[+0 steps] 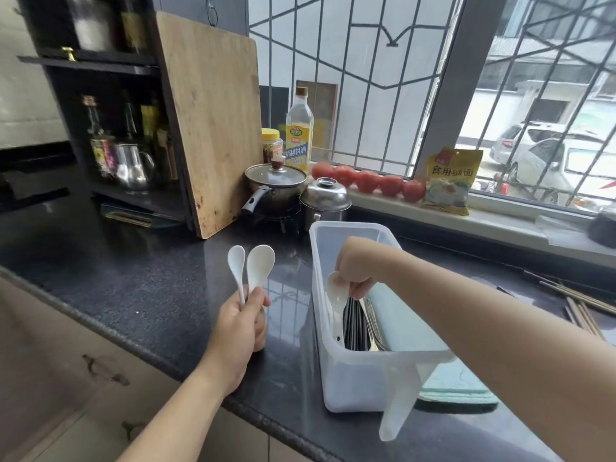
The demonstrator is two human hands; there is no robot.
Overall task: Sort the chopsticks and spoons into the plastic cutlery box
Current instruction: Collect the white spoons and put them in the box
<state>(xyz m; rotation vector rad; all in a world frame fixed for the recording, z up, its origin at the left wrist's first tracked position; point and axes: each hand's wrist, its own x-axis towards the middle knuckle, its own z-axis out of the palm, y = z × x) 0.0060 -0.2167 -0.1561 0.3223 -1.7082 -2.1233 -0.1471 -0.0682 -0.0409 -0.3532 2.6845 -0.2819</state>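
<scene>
A translucent plastic cutlery box [353,385] stands on the dark counter, its lid hanging open at the front. Inside lie dark chopsticks [353,328] and metal spoons [371,323]. My right hand [356,265] reaches into the box and pinches a white ceramic spoon [336,296], bowl up, near the left wall. My left hand [241,323] is left of the box above the counter and grips the handles of two white ceramic spoons [255,265], bowls pointing up. More chopsticks [581,303] lie on the counter at the far right.
Behind the box sit a lidded pot [276,185] and a steel lidded container [325,198]. A wooden cutting board [213,121] leans on a black shelf. Tomatoes [370,180], a bottle and a yellow packet [450,180] line the windowsill. A green cloth [460,391] lies under the box's right side.
</scene>
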